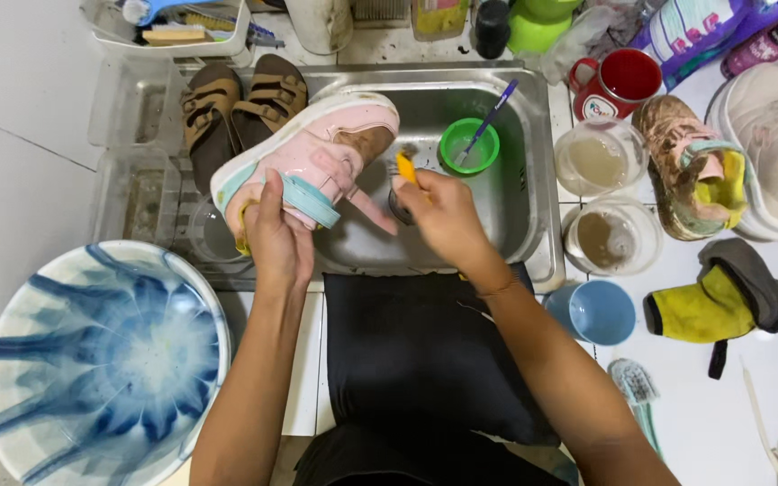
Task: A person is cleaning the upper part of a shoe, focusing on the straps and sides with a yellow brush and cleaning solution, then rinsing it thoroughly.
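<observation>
Head view: brown sandals (pixel 240 106) beside sink (pixel 533 180).

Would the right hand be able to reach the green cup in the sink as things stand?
Probably yes: the right hand is just below the green cup with open sink between them, though it already grips a yellow-handled brush.

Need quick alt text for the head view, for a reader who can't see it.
Over a steel sink, the left hand holds a pink shoe while the right hand grips a yellow-handled brush beside it. A green cup sits in the sink, brown sandals at its left.
</observation>
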